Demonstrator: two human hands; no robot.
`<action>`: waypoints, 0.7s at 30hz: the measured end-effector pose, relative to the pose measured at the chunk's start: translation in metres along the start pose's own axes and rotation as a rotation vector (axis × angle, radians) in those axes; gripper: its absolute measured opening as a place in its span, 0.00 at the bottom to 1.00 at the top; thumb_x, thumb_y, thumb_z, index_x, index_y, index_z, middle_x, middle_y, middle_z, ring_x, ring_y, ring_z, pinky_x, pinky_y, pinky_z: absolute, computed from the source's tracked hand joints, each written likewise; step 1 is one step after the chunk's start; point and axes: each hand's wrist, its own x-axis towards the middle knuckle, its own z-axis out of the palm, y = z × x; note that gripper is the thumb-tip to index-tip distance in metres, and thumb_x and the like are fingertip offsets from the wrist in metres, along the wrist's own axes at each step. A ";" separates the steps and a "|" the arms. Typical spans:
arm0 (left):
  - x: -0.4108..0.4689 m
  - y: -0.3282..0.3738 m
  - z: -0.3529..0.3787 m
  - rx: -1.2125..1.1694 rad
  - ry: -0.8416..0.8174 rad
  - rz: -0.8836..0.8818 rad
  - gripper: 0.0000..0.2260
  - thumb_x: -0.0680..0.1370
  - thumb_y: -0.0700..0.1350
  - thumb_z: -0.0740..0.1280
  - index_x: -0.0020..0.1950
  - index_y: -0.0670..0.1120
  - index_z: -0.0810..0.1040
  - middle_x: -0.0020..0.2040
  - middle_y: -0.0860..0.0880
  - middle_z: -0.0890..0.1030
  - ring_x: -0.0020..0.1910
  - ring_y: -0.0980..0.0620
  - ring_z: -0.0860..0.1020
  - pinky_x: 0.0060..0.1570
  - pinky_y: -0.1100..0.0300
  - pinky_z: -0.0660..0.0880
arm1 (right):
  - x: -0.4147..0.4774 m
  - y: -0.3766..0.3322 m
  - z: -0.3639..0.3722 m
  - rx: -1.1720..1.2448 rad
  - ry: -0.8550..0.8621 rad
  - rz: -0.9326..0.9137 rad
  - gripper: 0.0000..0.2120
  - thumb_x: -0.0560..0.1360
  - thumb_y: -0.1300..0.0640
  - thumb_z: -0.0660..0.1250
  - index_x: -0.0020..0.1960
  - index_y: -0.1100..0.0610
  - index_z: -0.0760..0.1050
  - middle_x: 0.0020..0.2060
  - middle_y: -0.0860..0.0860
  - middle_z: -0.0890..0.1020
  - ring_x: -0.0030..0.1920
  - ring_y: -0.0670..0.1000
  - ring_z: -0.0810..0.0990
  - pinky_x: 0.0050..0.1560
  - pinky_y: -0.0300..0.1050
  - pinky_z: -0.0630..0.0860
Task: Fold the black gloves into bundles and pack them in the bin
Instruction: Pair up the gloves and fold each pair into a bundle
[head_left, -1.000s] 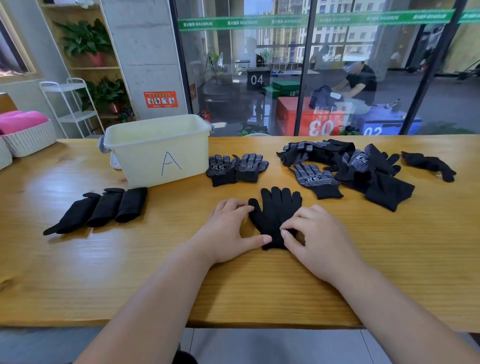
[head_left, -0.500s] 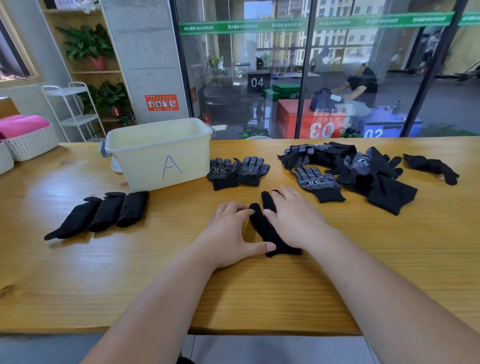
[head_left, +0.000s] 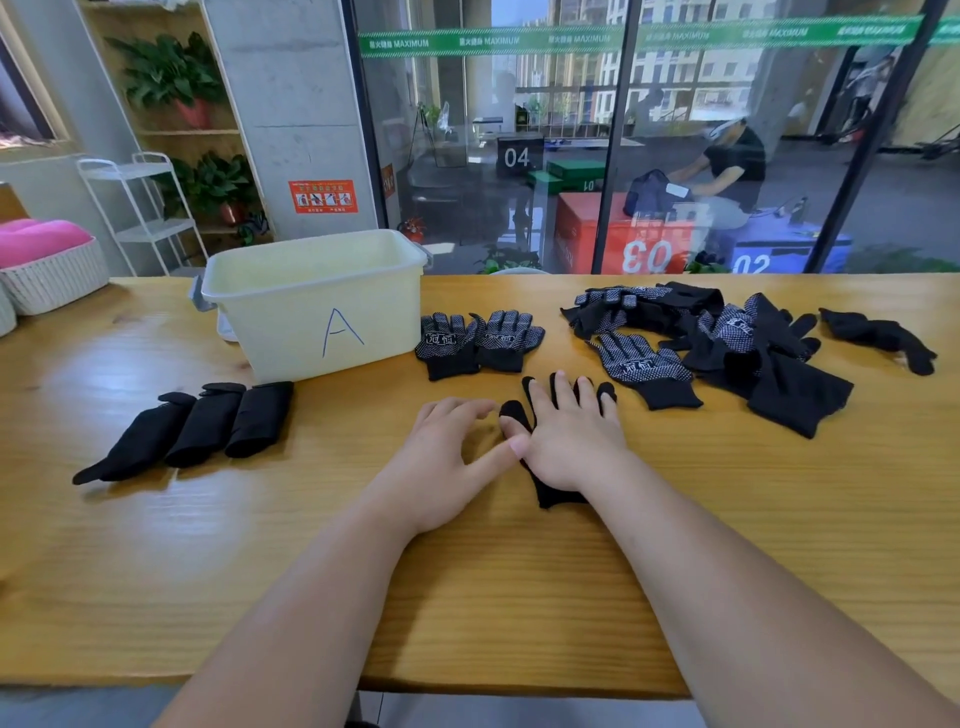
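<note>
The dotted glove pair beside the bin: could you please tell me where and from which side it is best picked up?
Probably by the plain cuffs, coming from the near side. The dotted glove pair lies flat right of the bin, fingers toward the glass, cuffs side by side at the near end, so one pinch could take both.

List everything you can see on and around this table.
Bin: one, cream with blue A, rear left.
Folded bundles: three, black, left, before the bin.
Dotted gloves: two, black with white dots, right of bin.
Glove pile: several, black, rear right.
Lone glove: one, black, far right.
Flat glove: one, black, centre, under right hand.
Table: one, wooden, foreground.
Basket: one, white, far left, holding pink cushion.
Left hand: one, resting on table beside flat glove.
Right hand: one, pressing flat glove.
</note>
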 end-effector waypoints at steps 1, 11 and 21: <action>0.000 -0.001 -0.001 -0.012 0.009 -0.015 0.39 0.76 0.76 0.59 0.80 0.54 0.71 0.70 0.60 0.73 0.75 0.59 0.62 0.72 0.59 0.64 | 0.003 0.000 -0.001 -0.007 -0.003 0.000 0.42 0.79 0.24 0.39 0.87 0.44 0.40 0.86 0.53 0.39 0.85 0.60 0.37 0.83 0.65 0.40; 0.004 -0.005 0.003 -0.043 0.126 -0.034 0.35 0.79 0.74 0.54 0.75 0.53 0.75 0.67 0.58 0.75 0.71 0.57 0.67 0.72 0.56 0.66 | -0.032 -0.007 0.002 0.003 -0.039 -0.122 0.41 0.79 0.24 0.39 0.86 0.42 0.40 0.86 0.50 0.39 0.85 0.59 0.37 0.83 0.65 0.40; 0.004 -0.009 0.006 0.023 0.161 -0.023 0.28 0.83 0.69 0.53 0.72 0.53 0.77 0.65 0.57 0.76 0.69 0.55 0.68 0.70 0.54 0.69 | -0.017 -0.011 0.003 0.018 0.006 -0.044 0.42 0.79 0.23 0.38 0.87 0.43 0.43 0.86 0.52 0.42 0.85 0.59 0.39 0.84 0.64 0.41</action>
